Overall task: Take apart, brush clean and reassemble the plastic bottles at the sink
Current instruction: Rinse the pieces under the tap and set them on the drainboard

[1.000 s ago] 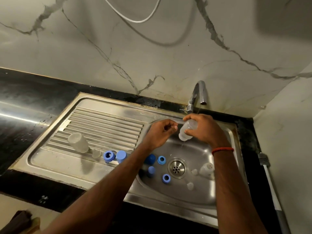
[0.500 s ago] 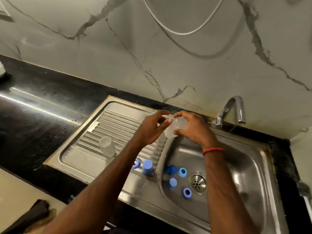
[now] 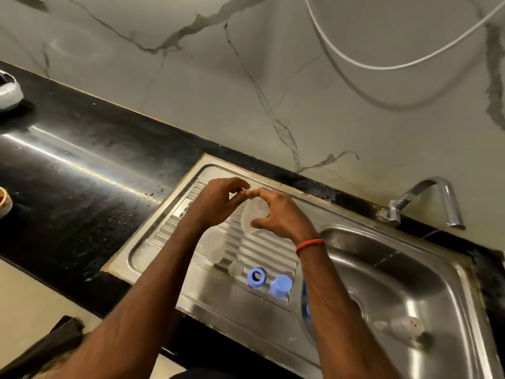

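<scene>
My right hand (image 3: 278, 217) grips a clear plastic bottle (image 3: 253, 218), tilted, above the ribbed drainboard (image 3: 169, 225) of the steel sink. My left hand (image 3: 218, 203) has its fingers curled, and its fingertips pinch at the bottle's upper end next to my right fingertips. A second clear bottle (image 3: 214, 246) stands on the drainboard under my left wrist. Near it lie a small clear piece (image 3: 235, 268), a blue ring (image 3: 256, 277) and a blue cap (image 3: 280, 286). More blue parts (image 3: 307, 310) show in the basin, partly hidden behind my right forearm.
The tap (image 3: 437, 198) arches over the basin (image 3: 410, 269) at the right, where a clear bottle part (image 3: 401, 324) lies. Black counter (image 3: 68, 165) stretches left, with a white object (image 3: 8, 91) and a cup (image 3: 4, 203) at its edge. A white hose (image 3: 382, 67) hangs on the wall.
Both hands have carried the clear bottle left, from under the tap to above the drainboard. The view has swung left with them.
</scene>
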Action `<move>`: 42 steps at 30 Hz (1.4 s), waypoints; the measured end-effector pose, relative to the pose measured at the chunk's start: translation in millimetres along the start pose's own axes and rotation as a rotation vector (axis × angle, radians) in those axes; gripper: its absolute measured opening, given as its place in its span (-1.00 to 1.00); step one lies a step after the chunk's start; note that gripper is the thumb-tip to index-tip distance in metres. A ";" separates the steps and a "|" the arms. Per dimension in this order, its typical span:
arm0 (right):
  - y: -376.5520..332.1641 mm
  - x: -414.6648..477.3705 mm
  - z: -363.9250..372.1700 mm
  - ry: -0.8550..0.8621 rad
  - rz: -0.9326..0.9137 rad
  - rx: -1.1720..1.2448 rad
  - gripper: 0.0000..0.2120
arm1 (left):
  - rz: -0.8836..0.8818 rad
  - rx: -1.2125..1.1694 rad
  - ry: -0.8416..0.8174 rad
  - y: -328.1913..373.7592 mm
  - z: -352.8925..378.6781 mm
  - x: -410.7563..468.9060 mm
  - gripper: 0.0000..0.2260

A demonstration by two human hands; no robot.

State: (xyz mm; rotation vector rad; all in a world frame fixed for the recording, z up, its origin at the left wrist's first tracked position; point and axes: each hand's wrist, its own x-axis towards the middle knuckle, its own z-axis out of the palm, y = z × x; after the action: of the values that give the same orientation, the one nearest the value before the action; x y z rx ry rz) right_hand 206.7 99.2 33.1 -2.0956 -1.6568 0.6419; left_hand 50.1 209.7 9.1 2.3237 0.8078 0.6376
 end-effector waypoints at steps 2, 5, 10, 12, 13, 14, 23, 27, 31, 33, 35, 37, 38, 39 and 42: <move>-7.4 8.6 15.4 -0.040 -0.003 -0.004 -0.33 | -0.015 0.015 -0.017 -14.3 -6.9 -4.4 -0.77; -14.6 17.4 33.9 -0.060 0.006 -0.002 -0.31 | -0.032 0.029 -0.047 -30.7 -13.2 -8.3 -0.78; -20.1 27.2 53.1 -0.083 0.042 0.000 -0.31 | -0.038 0.016 -0.062 -47.4 -19.9 -7.5 -0.78; -20.5 29.8 58.1 -0.106 0.059 -0.008 -0.34 | -0.044 0.007 -0.067 -50.8 -21.0 -6.8 -0.78; -20.9 30.6 60.4 -0.115 0.067 -0.011 -0.35 | -0.046 0.005 -0.071 -52.3 -21.6 -6.5 -0.77; -21.2 30.5 62.6 -0.119 0.071 -0.013 -0.35 | -0.044 0.003 -0.072 -54.0 -21.2 -6.4 -0.77; -22.1 27.6 69.2 -0.147 0.073 0.044 -0.25 | -0.058 0.006 -0.117 -59.5 -19.0 -8.9 -0.76; -19.6 26.3 69.5 -0.159 0.081 0.031 -0.20 | -0.049 -0.006 -0.130 -58.7 -17.6 -7.8 -0.76; -17.7 27.0 69.4 -0.175 0.086 0.013 -0.15 | -0.049 -0.007 -0.124 -56.7 -17.7 -6.7 -0.76; -16.7 27.4 68.9 -0.185 0.087 -0.018 -0.06 | -0.049 -0.008 -0.117 -55.5 -17.1 -6.6 -0.74; -14.4 28.7 67.2 -0.170 0.087 -0.053 -0.01 | -0.044 -0.006 -0.111 -53.2 -17.1 -6.3 -0.72; -9.5 27.1 62.2 -0.130 0.089 -0.077 -0.03 | -0.031 0.000 -0.115 -48.1 -15.0 -4.4 -0.70; -8.0 27.2 60.5 -0.113 0.084 -0.083 -0.05 | -0.031 0.005 -0.117 -46.9 -14.9 -3.8 -0.69; -6.6 26.7 58.7 -0.107 0.084 -0.083 -0.06 | -0.034 0.006 -0.119 -46.1 -15.0 -2.7 -0.67; 1.7 21.1 48.0 -0.080 0.098 -0.094 -0.08 | -0.018 0.013 -0.115 -36.1 -10.2 1.9 -0.62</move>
State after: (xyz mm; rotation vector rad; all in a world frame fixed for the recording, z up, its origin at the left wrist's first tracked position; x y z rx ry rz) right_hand 184.6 120.5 -9.5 -2.2571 -1.6645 0.6993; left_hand 31.4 237.8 -7.1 2.3388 0.7813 0.4870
